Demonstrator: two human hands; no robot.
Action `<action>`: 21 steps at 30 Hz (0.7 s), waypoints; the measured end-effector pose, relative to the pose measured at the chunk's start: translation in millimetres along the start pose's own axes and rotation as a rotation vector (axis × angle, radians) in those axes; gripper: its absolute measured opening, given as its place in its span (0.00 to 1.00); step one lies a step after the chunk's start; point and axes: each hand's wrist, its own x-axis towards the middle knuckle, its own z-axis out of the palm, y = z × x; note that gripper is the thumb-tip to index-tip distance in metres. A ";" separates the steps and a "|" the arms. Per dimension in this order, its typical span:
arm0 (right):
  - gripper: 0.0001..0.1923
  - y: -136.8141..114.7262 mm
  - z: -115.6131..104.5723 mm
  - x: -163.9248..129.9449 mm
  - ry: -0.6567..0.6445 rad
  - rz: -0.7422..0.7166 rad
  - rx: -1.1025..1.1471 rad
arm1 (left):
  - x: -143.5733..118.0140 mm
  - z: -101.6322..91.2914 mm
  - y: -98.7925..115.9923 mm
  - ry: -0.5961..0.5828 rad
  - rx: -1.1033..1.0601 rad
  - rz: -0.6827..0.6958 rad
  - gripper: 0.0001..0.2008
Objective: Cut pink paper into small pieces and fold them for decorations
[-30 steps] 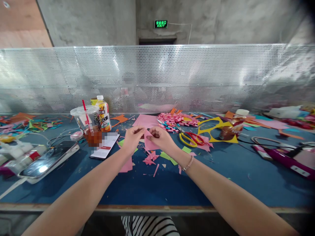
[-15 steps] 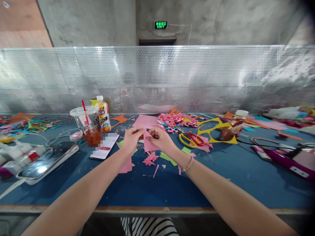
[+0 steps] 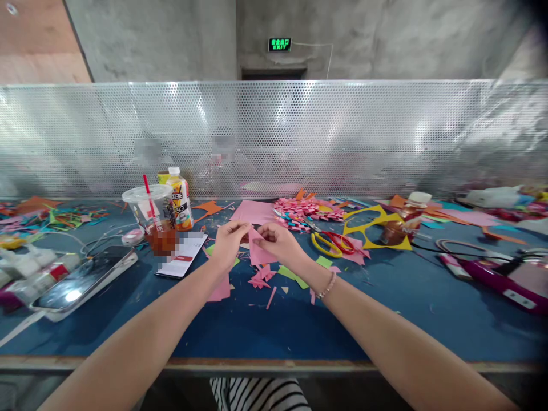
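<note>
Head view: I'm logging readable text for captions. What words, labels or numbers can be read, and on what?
"EXIT": green sign on the wall; the characters above it are too small.
Juice bottle label: too small to read.
Card by the plastic cup: blurred, unreadable.

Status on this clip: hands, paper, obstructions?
Left hand and right hand both pinch small pink paper piece. Held above blue table. Nothing between hands.
</note>
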 end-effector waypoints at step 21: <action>0.10 -1.0 -4.8 1.1 0.024 0.003 0.114 | 3.2 -2.0 -5.3 -0.118 0.123 -0.043 0.11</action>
